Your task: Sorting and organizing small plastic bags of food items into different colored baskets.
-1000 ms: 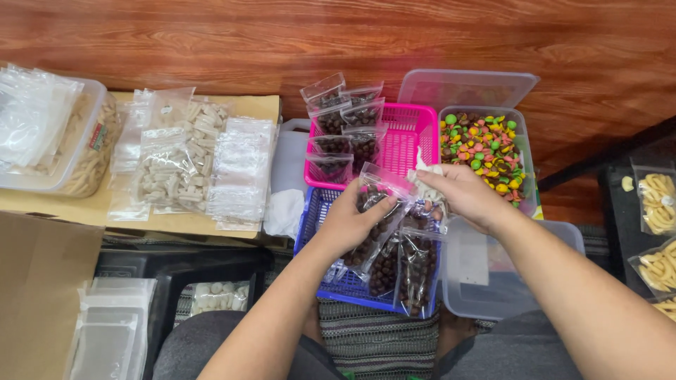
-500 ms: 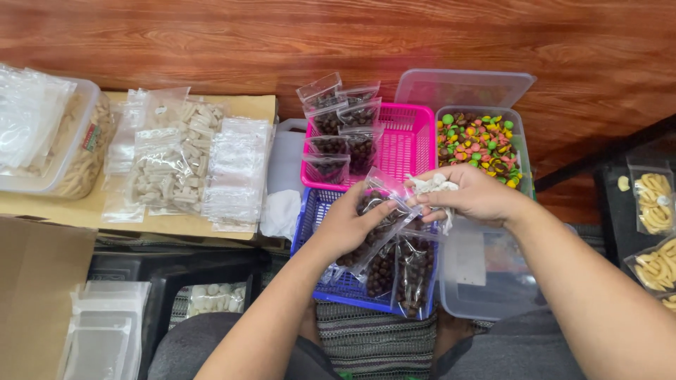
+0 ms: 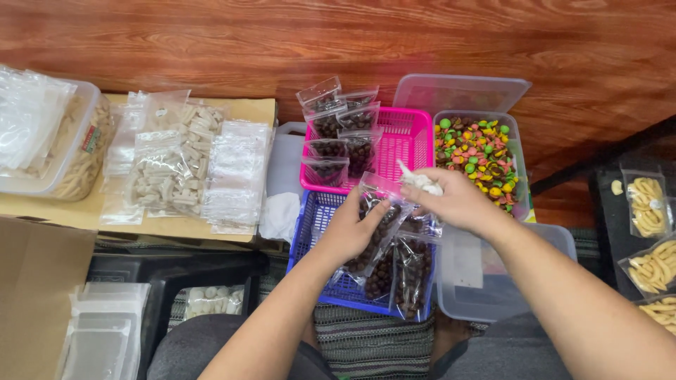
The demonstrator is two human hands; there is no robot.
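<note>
My left hand (image 3: 352, 229) grips a clear zip bag of dark brown round candies (image 3: 377, 229) over the blue basket (image 3: 313, 232) on my lap. My right hand (image 3: 458, 204) pinches the same bag's top and also clutches a scrap of white crumpled material (image 3: 420, 181). More filled bags of brown candies (image 3: 412, 271) lie in the blue basket. Behind it the pink basket (image 3: 405, 148) holds several sealed bags of the same candies (image 3: 338, 137).
A clear tub of multicoloured candies (image 3: 479, 155) stands right of the pink basket, its lid (image 3: 461, 91) behind. Bags of pale stick snacks (image 3: 172, 165) lie on cardboard at left, beside a tub (image 3: 77, 151). Yellow snack bags (image 3: 651, 239) lie far right. An empty clear tub (image 3: 493, 288) sits below.
My right hand has drawn slightly left and down over the bag's top. The left hand keeps its grip on the bag. The baskets have stayed put.
</note>
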